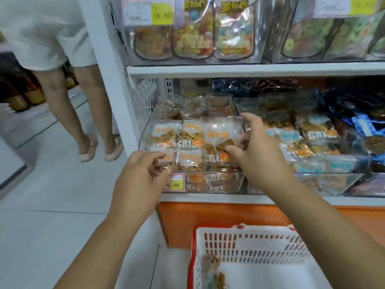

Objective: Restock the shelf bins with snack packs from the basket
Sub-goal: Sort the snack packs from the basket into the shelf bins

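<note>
Snack pack (218, 132) atop bin (208, 184), pinched by R hand (256, 149), L hand (141, 172) gripping front-L pack (168, 156), basket (260, 243) below hands.

Packs (191, 138): thin clear film, glossy and crinkled, with white and orange matt-looking print.
Bin (239, 181): clear hard plastic, smooth, with bright glints on the front wall.
Shelf (250, 69): white, smooth, looks like painted metal with a low sheen.
Mesh (145, 94): thin white coated wire.
Pouches (193, 34): clear, glossy plastic, strongly reflective.
Tag (175, 184): white and yellow paper; it may sit behind a clear cover, but I cannot tell.
Panel (229, 215): orange, smooth, matt.
Basket (250, 247): white slotted plastic with a red plastic rim, smooth, dull sheen.
Floor (52, 205): pale tiles, smooth, faintly shiny.
Shorts (41, 28): white cloth, matt, soft folds.
</note>
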`<action>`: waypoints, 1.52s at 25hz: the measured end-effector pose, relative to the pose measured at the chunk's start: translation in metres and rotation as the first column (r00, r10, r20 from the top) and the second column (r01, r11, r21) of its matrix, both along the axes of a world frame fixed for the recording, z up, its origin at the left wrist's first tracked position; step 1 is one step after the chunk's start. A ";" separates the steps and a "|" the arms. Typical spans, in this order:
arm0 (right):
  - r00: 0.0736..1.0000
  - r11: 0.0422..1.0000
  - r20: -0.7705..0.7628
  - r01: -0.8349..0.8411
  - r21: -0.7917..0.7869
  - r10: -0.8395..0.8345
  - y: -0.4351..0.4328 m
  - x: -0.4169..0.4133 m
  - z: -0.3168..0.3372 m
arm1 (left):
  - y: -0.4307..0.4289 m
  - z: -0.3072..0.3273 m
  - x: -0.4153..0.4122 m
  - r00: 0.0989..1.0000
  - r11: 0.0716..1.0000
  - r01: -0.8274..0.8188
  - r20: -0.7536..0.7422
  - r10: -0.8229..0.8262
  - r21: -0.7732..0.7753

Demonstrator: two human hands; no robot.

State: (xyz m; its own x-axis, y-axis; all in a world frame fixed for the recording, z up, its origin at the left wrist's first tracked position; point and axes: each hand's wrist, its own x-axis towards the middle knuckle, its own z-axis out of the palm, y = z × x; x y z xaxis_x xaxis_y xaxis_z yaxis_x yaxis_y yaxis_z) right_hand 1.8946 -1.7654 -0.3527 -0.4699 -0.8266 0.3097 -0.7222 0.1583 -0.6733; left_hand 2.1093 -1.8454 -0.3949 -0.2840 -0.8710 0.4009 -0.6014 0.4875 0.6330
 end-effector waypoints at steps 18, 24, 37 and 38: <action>0.417 0.884 -0.825 0.096 0.458 0.383 -0.032 -0.039 -0.001 | -0.022 -0.018 -0.001 0.979 0.998 -0.043 0.197 0.049 -0.036; 0.859 0.952 -0.512 -0.171 -0.255 0.017 0.028 -0.035 -0.028 | 0.022 -0.018 -0.020 0.993 0.993 0.103 0.055 -0.100 -0.056; 0.805 0.520 0.430 -0.182 0.835 -0.408 0.173 -0.028 -0.340 | 0.146 -0.317 -0.108 0.924 0.504 -0.216 0.342 -0.171 0.836; 0.802 0.506 0.428 -0.186 0.843 -0.418 0.176 -0.029 -0.346 | 0.147 -0.322 -0.110 0.908 0.551 -0.264 0.397 -0.135 0.792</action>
State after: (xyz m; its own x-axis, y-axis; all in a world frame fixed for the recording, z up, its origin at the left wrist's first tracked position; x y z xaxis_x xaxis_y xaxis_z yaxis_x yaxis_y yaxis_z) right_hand 1.8658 -1.5895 -0.6989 -0.3991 -0.4553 -0.7959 -0.2257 0.8901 -0.3960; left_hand 1.9988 -1.6982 -0.7167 -0.1586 -0.7717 -0.6160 -0.8809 -0.1712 0.4413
